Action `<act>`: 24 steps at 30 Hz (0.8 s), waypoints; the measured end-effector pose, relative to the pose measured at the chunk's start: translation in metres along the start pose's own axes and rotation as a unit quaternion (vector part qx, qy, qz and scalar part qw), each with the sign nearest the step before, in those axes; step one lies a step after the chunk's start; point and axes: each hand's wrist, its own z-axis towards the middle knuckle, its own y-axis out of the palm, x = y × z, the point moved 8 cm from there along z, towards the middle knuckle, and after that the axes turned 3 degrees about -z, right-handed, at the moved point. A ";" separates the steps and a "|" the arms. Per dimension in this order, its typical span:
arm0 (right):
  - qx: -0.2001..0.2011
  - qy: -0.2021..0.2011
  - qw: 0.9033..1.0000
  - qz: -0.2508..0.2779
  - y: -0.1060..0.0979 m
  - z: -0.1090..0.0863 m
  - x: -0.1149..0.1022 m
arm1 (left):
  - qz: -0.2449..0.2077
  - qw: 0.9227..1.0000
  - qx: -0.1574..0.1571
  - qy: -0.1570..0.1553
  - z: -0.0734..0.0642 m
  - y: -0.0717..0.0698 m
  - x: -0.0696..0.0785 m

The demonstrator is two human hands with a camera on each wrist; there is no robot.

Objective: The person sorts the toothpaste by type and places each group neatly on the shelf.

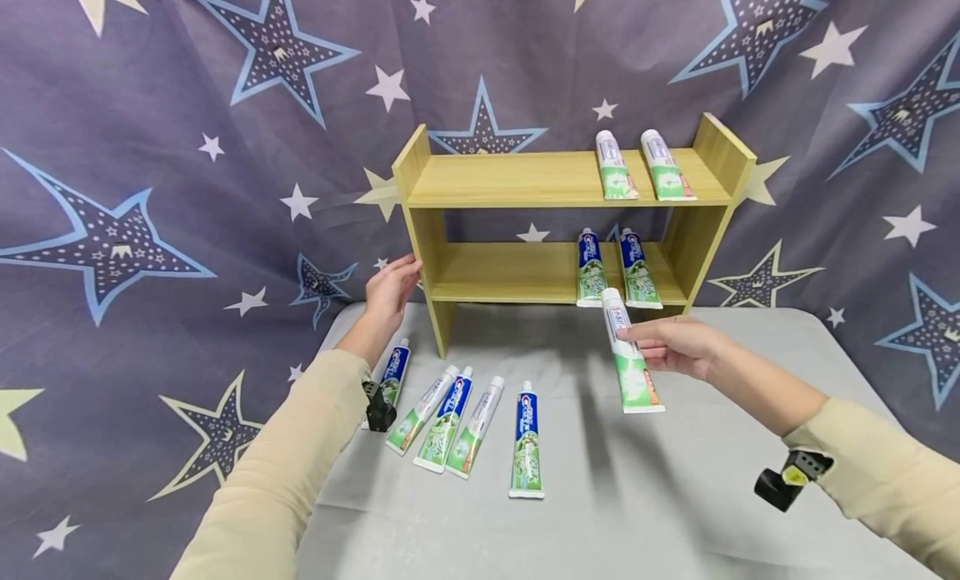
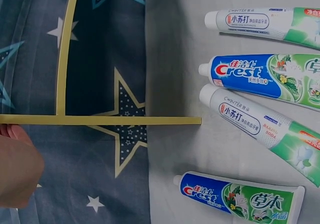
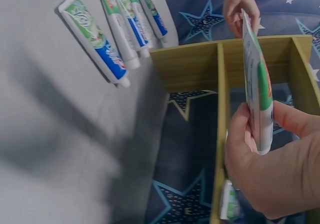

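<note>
My right hand point(image 1: 678, 345) pinches a white-and-green toothpaste tube point(image 1: 633, 367) between thumb and fingers. The tube hangs in front of the shelf's lower board, cap end up; it also shows in the right wrist view as a toothpaste tube point(image 3: 259, 91) seen edge-on. My left hand point(image 1: 392, 292) touches the outer left side panel of the wooden shelf point(image 1: 487, 180). Two white-and-green tubes point(image 1: 617, 167) lie on the upper board at the right. Below them, two blue-and-green Crest tubes point(image 1: 590, 267) lie on the lower board.
Several toothpaste tubes lie on the grey table point(image 1: 570, 530) before the shelf's left part, blue-and-green Crest tubes point(image 1: 447, 417) among white-and-green ones point(image 1: 477, 426). One Crest tube point(image 1: 528, 442) lies apart to their right. A star-patterned curtain point(image 1: 247, 188) hangs behind.
</note>
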 end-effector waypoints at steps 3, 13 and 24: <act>-0.004 -0.007 1.000 -0.010 0.000 -0.005 -0.010 | 0.004 1.000 0.000 -0.001 0.000 -0.001 -0.001; -0.012 -0.014 1.000 -0.006 0.005 -0.022 -0.038 | -0.002 1.000 -0.003 0.007 0.003 -0.002 -0.002; -0.018 -0.025 0.999 -0.008 0.006 -0.031 -0.064 | 0.000 1.000 -0.005 0.005 0.003 -0.001 -0.001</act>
